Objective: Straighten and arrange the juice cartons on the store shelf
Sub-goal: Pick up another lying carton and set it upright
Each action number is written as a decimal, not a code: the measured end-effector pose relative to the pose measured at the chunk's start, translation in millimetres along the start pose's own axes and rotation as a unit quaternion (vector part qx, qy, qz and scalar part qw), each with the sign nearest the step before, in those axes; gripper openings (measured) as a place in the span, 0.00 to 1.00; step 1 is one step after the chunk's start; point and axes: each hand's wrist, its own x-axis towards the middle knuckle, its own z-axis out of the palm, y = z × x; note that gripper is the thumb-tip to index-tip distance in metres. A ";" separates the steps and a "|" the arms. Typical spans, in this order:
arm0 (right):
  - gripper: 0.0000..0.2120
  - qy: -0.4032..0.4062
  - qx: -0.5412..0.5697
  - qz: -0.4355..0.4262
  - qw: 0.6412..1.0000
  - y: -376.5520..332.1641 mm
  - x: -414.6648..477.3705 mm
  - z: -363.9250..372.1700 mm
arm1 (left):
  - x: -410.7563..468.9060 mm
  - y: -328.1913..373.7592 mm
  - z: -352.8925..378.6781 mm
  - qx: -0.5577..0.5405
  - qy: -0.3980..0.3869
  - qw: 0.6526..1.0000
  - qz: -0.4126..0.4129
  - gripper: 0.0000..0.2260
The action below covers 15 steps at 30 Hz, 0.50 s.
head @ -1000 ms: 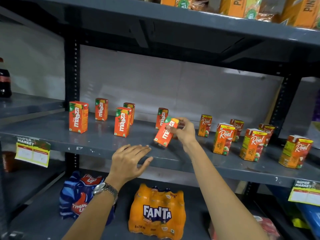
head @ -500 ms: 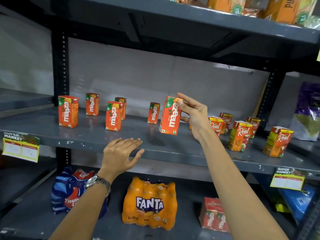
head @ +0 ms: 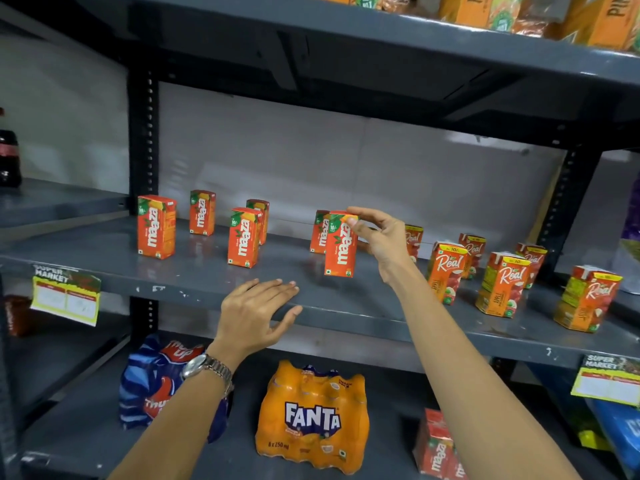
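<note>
The right hand [head: 381, 242] pinches the upright Maaza carton [head: 341, 244] by its top to square it, while the left hand [head: 258, 315] rests open on the shelf [head: 194, 278] edge.

Six Maaza cartons [head: 156, 226] stand on the left half of the middle shelf [head: 207, 271], in front and rear rows. The rightmost front carton [head: 340, 244] stands directly before a rear carton [head: 319, 232], with the right hand [head: 379, 237] at its top right. The Real cartons [head: 504, 284] occupy the right half. The left hand [head: 256, 311] lies on the front edge. A Fanta pack [head: 311, 415] sits on the shelf below.
</note>
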 end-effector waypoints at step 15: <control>0.21 0.046 -0.035 0.031 0.998 58.2 30.1 34.7 | -3.6 -21.0 -5.5 -0.006 -0.005 1.000 0.008 0.16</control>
